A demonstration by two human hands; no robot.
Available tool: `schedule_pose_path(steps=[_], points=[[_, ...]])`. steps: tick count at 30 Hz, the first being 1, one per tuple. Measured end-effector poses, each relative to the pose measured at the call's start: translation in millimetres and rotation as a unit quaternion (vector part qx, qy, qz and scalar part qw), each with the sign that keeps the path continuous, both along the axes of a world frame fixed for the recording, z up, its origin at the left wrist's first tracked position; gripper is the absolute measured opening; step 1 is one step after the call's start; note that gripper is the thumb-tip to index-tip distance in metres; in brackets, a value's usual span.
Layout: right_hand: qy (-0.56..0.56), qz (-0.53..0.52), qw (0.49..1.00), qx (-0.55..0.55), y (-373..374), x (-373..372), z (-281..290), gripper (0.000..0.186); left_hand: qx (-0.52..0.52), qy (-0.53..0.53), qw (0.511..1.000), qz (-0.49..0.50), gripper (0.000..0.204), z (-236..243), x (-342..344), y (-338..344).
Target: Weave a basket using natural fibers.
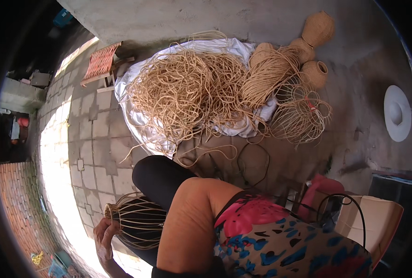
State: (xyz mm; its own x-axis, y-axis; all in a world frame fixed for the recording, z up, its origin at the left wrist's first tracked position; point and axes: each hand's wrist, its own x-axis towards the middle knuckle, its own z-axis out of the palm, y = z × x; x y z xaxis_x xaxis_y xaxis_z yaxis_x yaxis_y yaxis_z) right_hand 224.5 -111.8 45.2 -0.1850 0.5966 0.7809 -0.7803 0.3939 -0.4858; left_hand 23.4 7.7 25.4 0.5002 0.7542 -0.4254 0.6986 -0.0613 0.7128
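The left hand (105,236) clasps the end of a ribbed frame (139,214) lying sideways against the dark-clad leg (157,173), likely for steadiness; the right hand is hidden, its grip untellable; rope (187,88) lies heaped on white sheeting (133,125), presumably to stay clean.

A ribbed basket frame (142,214) lies sideways, neck leftward.

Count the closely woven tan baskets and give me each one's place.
4: top basket at upper right; middle basket just below; open-mouthed basket below that; partly hidden basket left of them, behind the rope bundle. More may be hidden there.
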Motion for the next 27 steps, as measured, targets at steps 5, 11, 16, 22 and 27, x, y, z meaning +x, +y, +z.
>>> schedule_pose_path(steps=[5,11,16,22,27], points=[[0.008,-0.011,1.000,0.002,4,6,-2,0.013,0.066,0.007,0.997,-0.040,0.030,0,3,0],[0.012,-0.019,1.000,0.004,6,9,-6,0.013,-0.053,-0.061,0.996,0.040,0.028,-5,-3,2],[0.014,-0.024,1.000,0.004,9,11,-8,0.013,-0.027,-0.073,0.997,0.012,0.034,-8,-4,5],[0.015,-0.031,0.999,0.003,13,14,-10,0.013,-0.027,-0.070,0.997,0.028,0.029,-7,-2,0],[0.016,-0.031,0.999,0.003,17,14,-12,0.013,-0.033,-0.082,0.996,0.033,0.032,-12,-7,2]])
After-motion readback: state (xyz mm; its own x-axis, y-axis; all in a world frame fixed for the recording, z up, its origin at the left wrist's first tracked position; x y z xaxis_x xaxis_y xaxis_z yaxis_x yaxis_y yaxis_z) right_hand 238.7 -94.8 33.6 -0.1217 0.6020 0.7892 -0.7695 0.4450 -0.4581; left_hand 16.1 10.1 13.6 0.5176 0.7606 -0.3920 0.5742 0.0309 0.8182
